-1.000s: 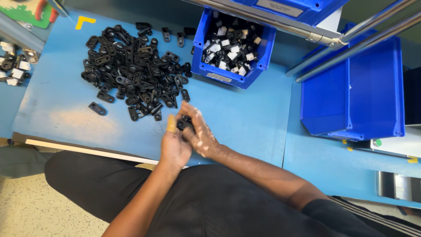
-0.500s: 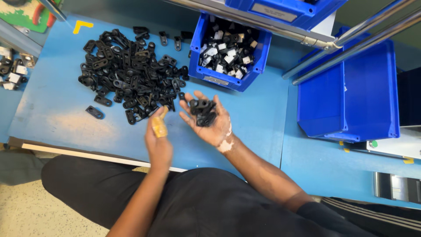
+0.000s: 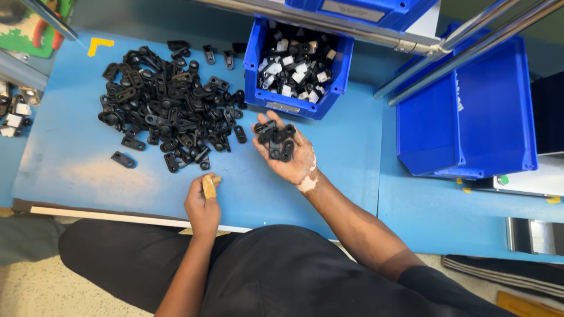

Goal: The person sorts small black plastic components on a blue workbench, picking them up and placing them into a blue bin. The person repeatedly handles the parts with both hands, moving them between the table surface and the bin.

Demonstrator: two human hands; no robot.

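Note:
My right hand (image 3: 292, 158) lies palm up over the blue table, cupping a small heap of black plastic clips (image 3: 275, 140). It hovers just in front of a small blue bin (image 3: 298, 61) filled with black and white parts. My left hand (image 3: 202, 202) rests near the table's front edge with its fingers curled in; one finger wears a tan wrap. It holds nothing that I can see. A large pile of black plastic clips (image 3: 167, 114) is spread on the table to the left of my right hand.
A big blue bin (image 3: 467, 111) stands at the right. Metal rack bars (image 3: 464, 44) cross above it, and another blue bin sits on the rack at the top. Small white and metal parts (image 3: 13, 111) lie at the far left edge.
The hands, joined at the table's front a second ago, have parted. My right hand turned palm up with the clips and rose toward the small bin; my left hand stayed low.

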